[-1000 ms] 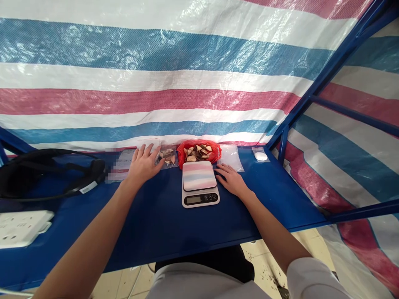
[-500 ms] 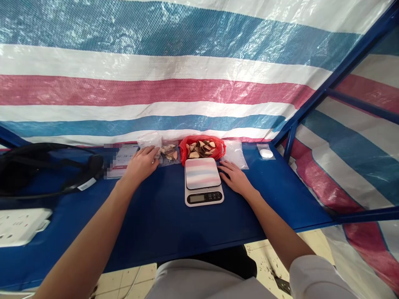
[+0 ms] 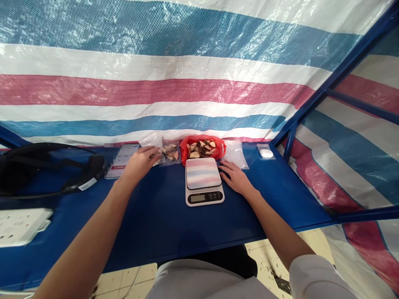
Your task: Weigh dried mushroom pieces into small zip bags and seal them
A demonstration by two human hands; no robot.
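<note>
My left hand [image 3: 144,162] is at the back of the table, its fingers curled over a clear plastic bag [image 3: 151,139] with pale pieces in it. The hand covers much of that bag. Just right of it lies a second clear bag of dried slices [image 3: 170,153]. A red plastic bag [image 3: 220,149], its mouth spread wide, holds many brown-edged dried slices [image 3: 201,148]. In front of it stands a white kitchen scale [image 3: 204,176] with a bare plate; no digits can be read. My right hand [image 3: 234,176] rests flat beside the scale, fingers apart, fingertips near its right edge.
A phone [image 3: 120,160] with a timer lies left of my left hand. A flat clear bag [image 3: 236,153] and a white mouse-like object [image 3: 266,153] are at the back right. A black headset [image 3: 90,166] and a white power strip [image 3: 23,226] occupy the left. Striped sheeting [image 3: 174,91] walls the back.
My left hand has shifted slightly, its fingers drawn closer together on the clear bag, and pale pieces now show beneath them. My right hand and the scale look unmoved.
</note>
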